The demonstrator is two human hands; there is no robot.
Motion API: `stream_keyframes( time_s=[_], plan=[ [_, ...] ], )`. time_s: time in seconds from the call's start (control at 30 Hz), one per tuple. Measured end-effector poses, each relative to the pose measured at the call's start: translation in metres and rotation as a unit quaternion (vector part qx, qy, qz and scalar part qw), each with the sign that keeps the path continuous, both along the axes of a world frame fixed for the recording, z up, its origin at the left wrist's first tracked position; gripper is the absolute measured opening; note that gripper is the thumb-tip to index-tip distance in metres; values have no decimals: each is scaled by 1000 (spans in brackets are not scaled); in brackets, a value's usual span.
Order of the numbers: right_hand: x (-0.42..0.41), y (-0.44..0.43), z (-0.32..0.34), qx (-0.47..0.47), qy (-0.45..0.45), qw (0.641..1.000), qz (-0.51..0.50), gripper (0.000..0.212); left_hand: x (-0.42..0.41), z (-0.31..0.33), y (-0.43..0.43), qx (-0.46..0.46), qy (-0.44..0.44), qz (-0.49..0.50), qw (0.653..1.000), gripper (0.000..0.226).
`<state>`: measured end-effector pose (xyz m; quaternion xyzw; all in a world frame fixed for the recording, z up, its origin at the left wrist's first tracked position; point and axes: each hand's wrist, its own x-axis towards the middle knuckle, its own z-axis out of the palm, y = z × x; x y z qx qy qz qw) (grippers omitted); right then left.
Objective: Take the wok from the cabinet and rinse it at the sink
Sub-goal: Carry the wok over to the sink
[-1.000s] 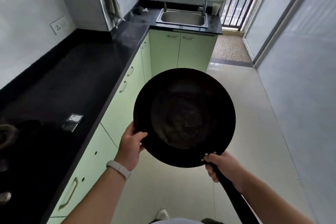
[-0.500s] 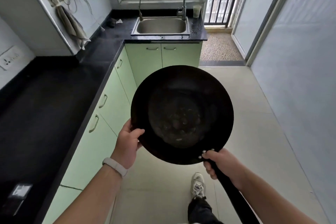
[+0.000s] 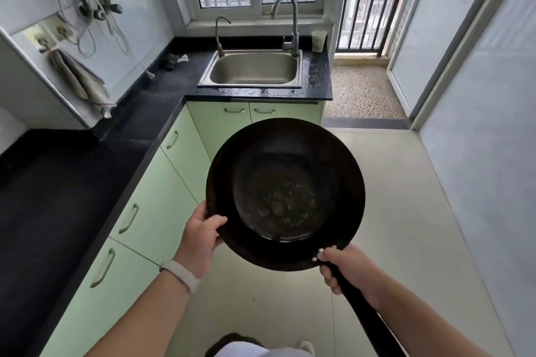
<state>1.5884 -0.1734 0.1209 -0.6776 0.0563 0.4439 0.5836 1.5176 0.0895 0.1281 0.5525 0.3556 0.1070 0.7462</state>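
Note:
I hold a black wok (image 3: 285, 194) level in front of me over the floor, its dark inside facing up. My left hand (image 3: 203, 236) grips its left rim, thumb over the edge. My right hand (image 3: 346, 266) is closed around the long black handle where it meets the pan. The steel sink (image 3: 253, 69) sits ahead in the black counter under the window, with a tall tap (image 3: 290, 23) at its right back corner and a thin tap (image 3: 219, 35) at its left. The basin looks empty.
Black counter (image 3: 72, 182) runs along my left over light green cabinets (image 3: 153, 211). A cloth (image 3: 79, 81) hangs on the left wall. A cup (image 3: 319, 40) stands right of the sink. An open doorway with railing (image 3: 362, 9) lies beyond; pale floor (image 3: 406, 211) on the right.
I have walked forward along the counter with the wok; the sink is closer and larger in view. Both hands keep the same hold.

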Motion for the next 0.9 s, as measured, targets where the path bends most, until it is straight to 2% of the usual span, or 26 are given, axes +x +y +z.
stream_keyframes(
  time_s=[0.37, 0.57, 0.73, 0.9],
  plan=[
    [142, 72, -20, -32, 10, 999, -14, 34, 148, -26, 74, -11, 4, -19, 1000, 44],
    [232, 146, -18, -49, 23, 998, -36, 30, 250, -38, 150, -34, 15, -36, 999, 38],
    [301, 204, -12, -49, 36, 997, -57, 26, 326, -31, 214, -22, 1, -84, 996, 44],
    [354, 243, -8, -41, 37, 997, -55, 24, 383, -27, 256, -20, 12, -86, 996, 44]
  ],
)
